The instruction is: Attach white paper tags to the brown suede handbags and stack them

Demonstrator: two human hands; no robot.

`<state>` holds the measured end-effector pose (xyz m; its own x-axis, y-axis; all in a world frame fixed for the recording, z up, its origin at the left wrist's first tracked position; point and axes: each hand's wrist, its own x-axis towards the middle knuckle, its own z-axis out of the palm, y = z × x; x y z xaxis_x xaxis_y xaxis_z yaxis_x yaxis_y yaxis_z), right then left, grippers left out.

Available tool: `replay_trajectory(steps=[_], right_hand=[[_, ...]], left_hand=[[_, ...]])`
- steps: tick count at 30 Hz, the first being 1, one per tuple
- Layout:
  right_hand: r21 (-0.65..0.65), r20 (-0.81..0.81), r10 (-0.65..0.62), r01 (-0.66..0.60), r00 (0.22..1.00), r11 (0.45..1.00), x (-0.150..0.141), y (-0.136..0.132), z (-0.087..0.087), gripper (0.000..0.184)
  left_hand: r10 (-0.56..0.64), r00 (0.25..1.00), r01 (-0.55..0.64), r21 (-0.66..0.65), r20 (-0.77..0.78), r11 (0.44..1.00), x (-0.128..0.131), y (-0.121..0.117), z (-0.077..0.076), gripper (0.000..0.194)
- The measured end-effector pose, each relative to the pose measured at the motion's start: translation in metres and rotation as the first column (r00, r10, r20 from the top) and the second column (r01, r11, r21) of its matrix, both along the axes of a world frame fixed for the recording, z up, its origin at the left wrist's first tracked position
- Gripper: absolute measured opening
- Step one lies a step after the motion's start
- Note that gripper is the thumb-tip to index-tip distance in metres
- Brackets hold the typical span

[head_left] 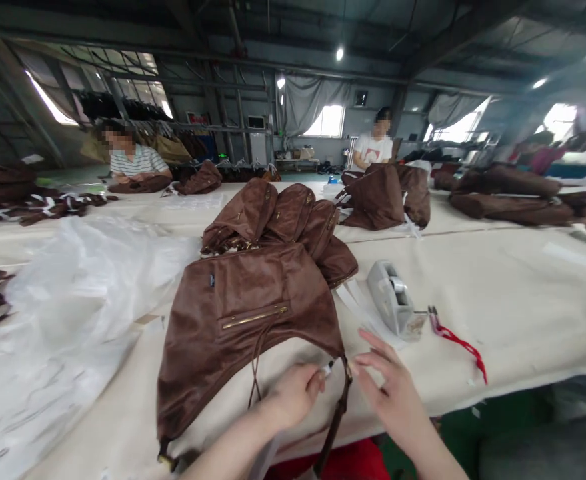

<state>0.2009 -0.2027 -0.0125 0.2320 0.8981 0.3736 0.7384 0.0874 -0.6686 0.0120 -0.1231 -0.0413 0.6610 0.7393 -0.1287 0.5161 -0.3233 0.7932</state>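
Note:
A brown leather-look bag (247, 287) lies spread on the table in front of me, its brass zip (255, 317) facing up and a thin cord hanging from the zip pull. My left hand (295, 395) pinches a small white piece (327, 369) with a dark end, just left of the bag's right corner. Beside that corner, my right hand (390, 383) has its fingers apart, thumb tip close to the metal fitting (348, 373) of the strap (337, 417). Whether the thumb touches the fitting, I cannot tell. The strap runs down toward the table edge.
Several more brown bags (287, 213) are stacked behind. To the right are a grey tape dispenser (390, 300), white strips (355, 300) and a small tool with red cord (460, 341). Clear plastic (97, 273) heaps at left. Two people (135, 163) work across the table.

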Motion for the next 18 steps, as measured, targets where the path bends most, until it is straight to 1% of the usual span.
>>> replay_trajectory(steps=[1, 2, 3, 4, 5, 6, 8, 9, 10, 11, 14, 15, 17, 18], right_hand=[[0.062, 0.028, -0.081, 0.079, 0.996, 0.995, 0.018, -0.001, 0.009, 0.023], [0.122, 0.045, -0.184, 0.178, 0.982, 0.977, 0.04, 0.0, 0.017, 0.025], [0.183, 0.063, -0.316, 0.3, 0.947, 0.936, 0.063, 0.003, 0.022, 0.027], [0.213, 0.102, -0.407, 0.379, 0.908, 0.9, 0.086, 0.007, 0.025, 0.03], [0.184, 0.144, -0.449, 0.421, 0.882, 0.888, 0.109, 0.014, 0.026, 0.033], [0.096, 0.156, -0.467, 0.457, 0.871, 0.884, 0.129, 0.021, 0.025, 0.036], [-0.102, 0.129, -0.457, 0.47, 0.88, 0.877, 0.159, 0.034, 0.018, 0.039], [-0.175, 0.097, -0.446, 0.456, 0.89, 0.872, 0.168, 0.04, 0.015, 0.04], [-0.216, 0.039, -0.436, 0.434, 0.899, 0.875, 0.173, 0.045, 0.011, 0.041], [-0.228, -0.033, -0.428, 0.41, 0.903, 0.883, 0.175, 0.048, 0.009, 0.041], [-0.199, -0.243, -0.407, 0.365, 0.88, 0.909, 0.17, 0.054, 0.008, 0.036], [-0.185, -0.281, -0.402, 0.362, 0.871, 0.914, 0.168, 0.055, 0.01, 0.034], [-0.168, -0.294, -0.399, 0.364, 0.869, 0.916, 0.162, 0.055, 0.014, 0.034], [-0.139, -0.299, -0.393, 0.368, 0.87, 0.919, 0.16, 0.054, 0.015, 0.034]], left_hand=[[0.017, 1.0, -0.017, -0.019, 0.0, 1.0, 0.0, 0.001, -0.003, 0.037], [0.028, 1.0, -0.027, -0.04, 0.002, 0.999, 0.0, 0.001, -0.005, 0.037], [0.028, 1.0, -0.028, -0.059, 0.008, 0.998, 0.0, 0.002, -0.007, 0.036], [0.024, 1.0, -0.023, -0.075, 0.014, 0.997, 0.0, 0.003, -0.009, 0.035], [0.019, 1.0, -0.017, -0.086, 0.02, 0.996, 0.0, 0.004, -0.009, 0.034], [0.014, 1.0, -0.012, -0.094, 0.027, 0.996, 0.001, 0.004, -0.01, 0.033], [0.014, 0.999, -0.011, -0.101, 0.035, 0.995, 0.001, 0.005, -0.01, 0.032], [0.019, 0.999, -0.016, -0.102, 0.036, 0.995, 0.002, 0.005, -0.009, 0.031], [0.026, 0.999, -0.022, -0.101, 0.037, 0.995, 0.002, 0.004, -0.009, 0.031], [0.031, 0.999, -0.027, -0.097, 0.039, 0.995, 0.002, 0.004, -0.01, 0.03], [0.035, 0.999, -0.032, -0.08, 0.04, 0.996, 0.002, 0.003, -0.01, 0.029], [0.033, 0.999, -0.03, -0.077, 0.04, 0.997, 0.002, 0.003, -0.01, 0.029], [0.033, 0.999, -0.03, -0.078, 0.039, 0.997, 0.001, 0.003, -0.01, 0.029], [0.036, 0.999, -0.033, -0.08, 0.039, 0.996, 0.001, 0.004, -0.01, 0.028]])
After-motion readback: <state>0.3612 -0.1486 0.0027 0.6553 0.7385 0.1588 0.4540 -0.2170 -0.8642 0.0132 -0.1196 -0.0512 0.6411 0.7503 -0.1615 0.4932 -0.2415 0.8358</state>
